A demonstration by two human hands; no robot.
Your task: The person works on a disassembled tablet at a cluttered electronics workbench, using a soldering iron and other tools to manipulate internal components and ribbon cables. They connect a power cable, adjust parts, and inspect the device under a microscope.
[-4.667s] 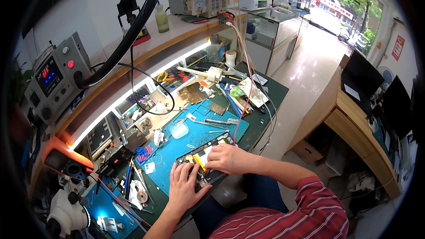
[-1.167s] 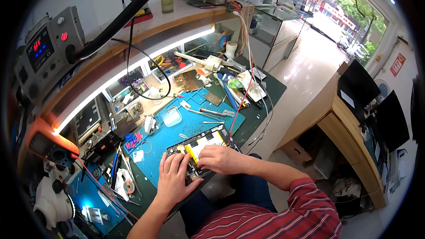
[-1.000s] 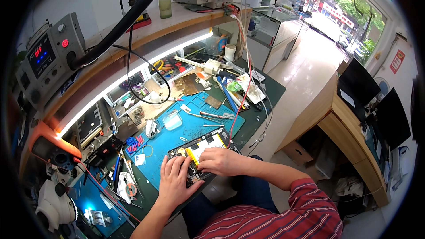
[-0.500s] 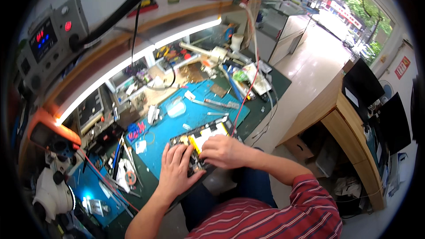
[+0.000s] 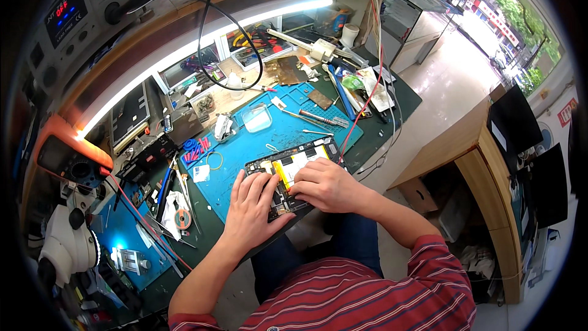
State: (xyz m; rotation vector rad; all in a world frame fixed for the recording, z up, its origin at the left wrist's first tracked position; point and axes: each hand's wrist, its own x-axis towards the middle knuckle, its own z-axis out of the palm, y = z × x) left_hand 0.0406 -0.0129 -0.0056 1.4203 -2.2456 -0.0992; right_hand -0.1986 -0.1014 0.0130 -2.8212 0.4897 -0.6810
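An opened tablet with bare circuit parts lies at the front edge of the blue work mat. Inside it shows a white battery with a yellow edge. My left hand rests on the tablet's left end, its fingers stretched out and a little apart, the thumb along the near edge. Over the battery, my right hand has its fingers curled into a pinch near the yellow edge. What its fingertips hold, if anything, is hidden beneath them.
Beyond the tablet stand a clear plastic box, brushes and a small metal plate. A red cable hangs close to the tablet's right end. At the left are an orange multimeter, a microscope and several tweezers.
The whole view has shifted, so the bench sits differently in the picture. Both hands keep to the tablet, the right still pinching near the battery's yellow edge.
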